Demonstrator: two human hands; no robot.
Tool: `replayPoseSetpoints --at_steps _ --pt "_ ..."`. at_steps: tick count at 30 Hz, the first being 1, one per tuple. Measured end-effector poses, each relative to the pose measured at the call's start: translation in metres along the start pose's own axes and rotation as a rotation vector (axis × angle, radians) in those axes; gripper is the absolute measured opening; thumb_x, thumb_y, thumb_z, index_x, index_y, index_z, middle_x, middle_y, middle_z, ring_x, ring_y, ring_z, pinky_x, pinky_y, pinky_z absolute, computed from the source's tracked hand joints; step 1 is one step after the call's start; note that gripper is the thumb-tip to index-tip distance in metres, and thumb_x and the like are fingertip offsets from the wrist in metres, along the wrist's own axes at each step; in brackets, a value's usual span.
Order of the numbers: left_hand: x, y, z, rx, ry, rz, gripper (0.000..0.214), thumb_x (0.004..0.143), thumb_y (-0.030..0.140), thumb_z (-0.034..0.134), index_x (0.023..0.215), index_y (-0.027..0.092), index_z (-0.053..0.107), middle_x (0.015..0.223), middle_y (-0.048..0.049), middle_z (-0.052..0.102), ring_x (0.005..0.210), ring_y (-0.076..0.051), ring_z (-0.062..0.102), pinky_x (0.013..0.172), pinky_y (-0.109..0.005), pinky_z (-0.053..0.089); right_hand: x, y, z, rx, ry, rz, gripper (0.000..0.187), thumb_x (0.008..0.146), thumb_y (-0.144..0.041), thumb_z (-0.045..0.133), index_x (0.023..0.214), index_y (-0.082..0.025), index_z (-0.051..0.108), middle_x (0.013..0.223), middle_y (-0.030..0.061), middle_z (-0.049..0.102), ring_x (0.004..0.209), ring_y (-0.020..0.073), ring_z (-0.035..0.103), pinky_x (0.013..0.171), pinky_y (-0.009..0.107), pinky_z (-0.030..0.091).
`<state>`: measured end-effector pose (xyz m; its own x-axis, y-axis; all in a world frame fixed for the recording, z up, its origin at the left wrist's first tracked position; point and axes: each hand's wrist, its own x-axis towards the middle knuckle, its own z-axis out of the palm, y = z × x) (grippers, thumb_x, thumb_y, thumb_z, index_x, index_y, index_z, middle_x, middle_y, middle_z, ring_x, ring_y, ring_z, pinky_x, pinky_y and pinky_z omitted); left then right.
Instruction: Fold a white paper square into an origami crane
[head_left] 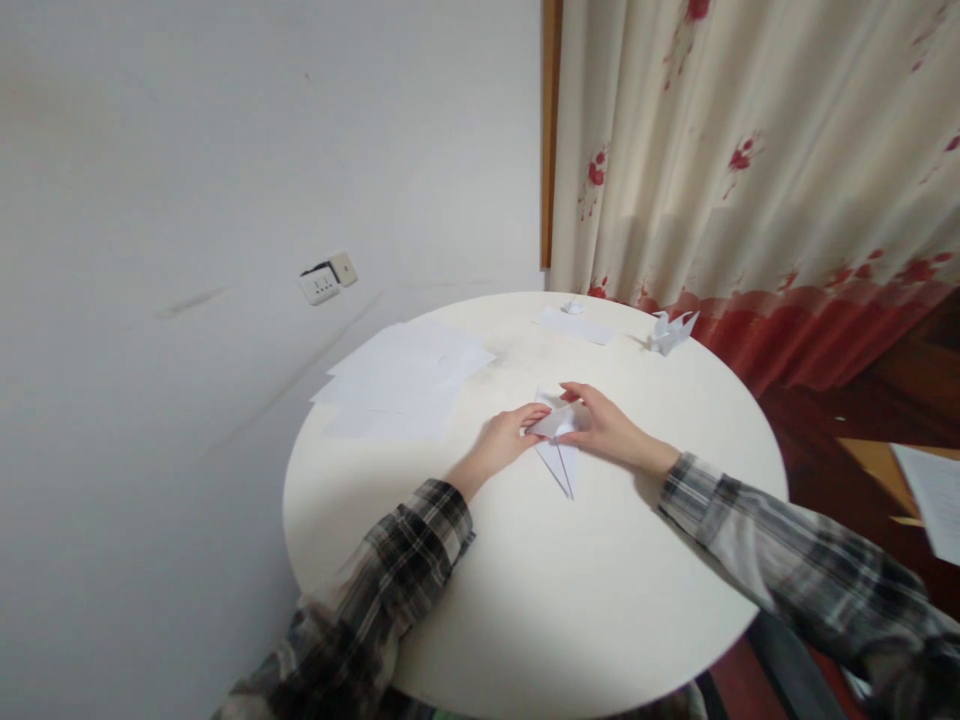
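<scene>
Plaid sleeves [424, 545], hands [501, 440] [606, 430] in half-closed grip on folded paper [556, 430] (lengthwise, tip camerawards).

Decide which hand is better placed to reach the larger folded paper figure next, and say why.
Probably the right hand: it is nearer that figure, while the left hand would reach across. Both touch the folded sheet.
</scene>
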<state>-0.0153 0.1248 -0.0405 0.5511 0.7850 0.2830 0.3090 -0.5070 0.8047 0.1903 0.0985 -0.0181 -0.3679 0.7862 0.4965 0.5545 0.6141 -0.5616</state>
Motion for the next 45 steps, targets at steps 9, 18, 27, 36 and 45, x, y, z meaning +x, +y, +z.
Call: replayPoseSetpoints --at_steps 9,18,27,36,45 --pt "0.0 0.003 0.001 -0.026 -0.012 0.034 0.046 0.072 0.007 0.061 0.114 0.022 0.053 0.114 -0.0045 0.061 0.104 -0.017 0.059 0.094 -0.031 0.045 0.004 0.008 0.021 -0.03 -0.024 0.086 0.052 0.069 -0.028 0.066 0.116 -0.019 0.048 0.108 0.0087 0.058 0.099 0.0227 0.053 0.088 0.04 0.04" --pt "-0.002 0.01 -0.002 -0.186 -0.051 -0.03 0.046 0.071 0.004 0.06 0.115 0.018 0.05 0.117 -0.0099 0.059 0.108 -0.017 0.056 0.097 -0.036 0.042 0.003 0.014 0.021 -0.151 -0.064 0.087 0.047 0.067 -0.028 0.066 0.11 -0.017 0.051 0.106 0.0094 0.059 0.097 0.0234 0.052 0.083 0.038 0.039" --pt "-0.004 0.01 -0.008 -0.239 0.023 -0.119 0.025 0.07 0.009 0.065 0.094 0.012 0.061 0.099 -0.0083 0.067 0.092 -0.017 0.063 0.088 -0.031 0.048 0.004 0.014 0.022 -0.178 -0.075 0.138 0.047 0.067 -0.028 0.068 0.11 -0.019 0.052 0.109 0.0092 0.058 0.1 0.0237 0.051 0.084 0.038 0.038" --pt "-0.002 0.013 -0.001 -0.186 0.097 -0.155 0.024 0.069 0.008 0.065 0.092 0.011 0.061 0.094 -0.0083 0.068 0.085 -0.016 0.064 0.083 -0.029 0.051 0.006 0.012 0.022 -0.195 -0.093 0.159 0.049 0.066 -0.031 0.069 0.11 -0.017 0.053 0.109 0.0105 0.057 0.1 0.0245 0.051 0.083 0.037 0.039" --pt "-0.004 0.017 -0.001 0.144 0.133 -0.069 0.015 0.076 0.023 0.061 0.089 0.02 0.068 0.087 -0.0004 0.071 0.079 -0.016 0.065 0.076 -0.025 0.05 0.005 0.01 0.022 -0.175 -0.079 0.191 0.048 0.067 -0.031 0.069 0.11 -0.018 0.053 0.11 0.01 0.056 0.101 0.0248 0.05 0.085 0.039 0.039"
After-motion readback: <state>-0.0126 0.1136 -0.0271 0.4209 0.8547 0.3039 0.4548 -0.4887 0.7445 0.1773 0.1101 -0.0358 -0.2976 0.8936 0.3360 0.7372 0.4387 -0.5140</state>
